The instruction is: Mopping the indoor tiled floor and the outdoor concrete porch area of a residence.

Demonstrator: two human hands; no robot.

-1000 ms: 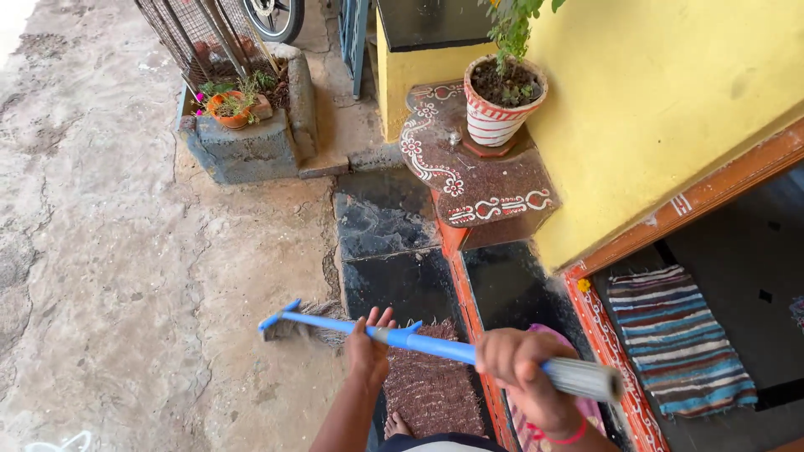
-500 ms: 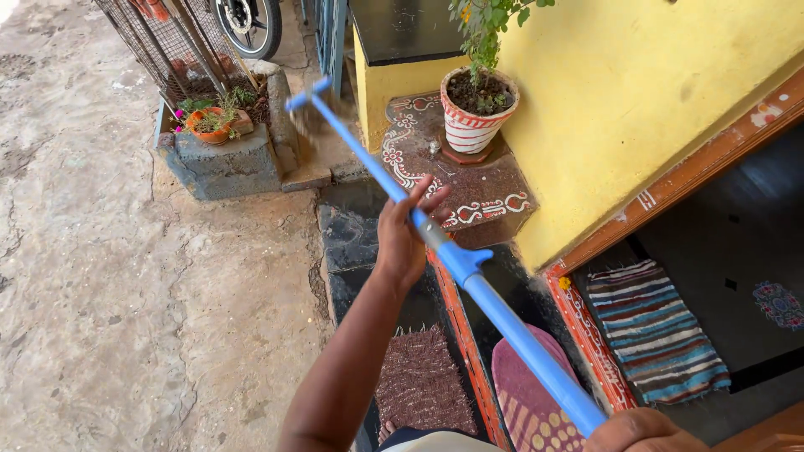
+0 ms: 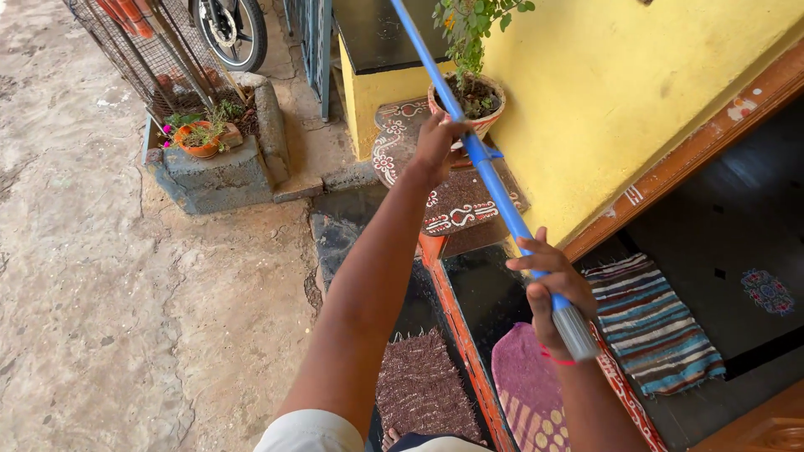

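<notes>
Broom handle [image 3: 494, 188], blue, runs up and away out of the top of view; head not visible. Right hand [image 3: 553, 293] closed round its grey lower end, left hand [image 3: 435, 146] closed round it further up. Just beyond the left grip: potted plant [image 3: 469, 105] on a painted ledge [image 3: 456, 209]. Risk: a sideways swing could clip the pot and tip it.

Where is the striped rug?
In the head view the striped rug lies at the lower right, on the dark floor inside the doorway, just right of the right hand holding the blue broom handle and past the pink mat.
</notes>
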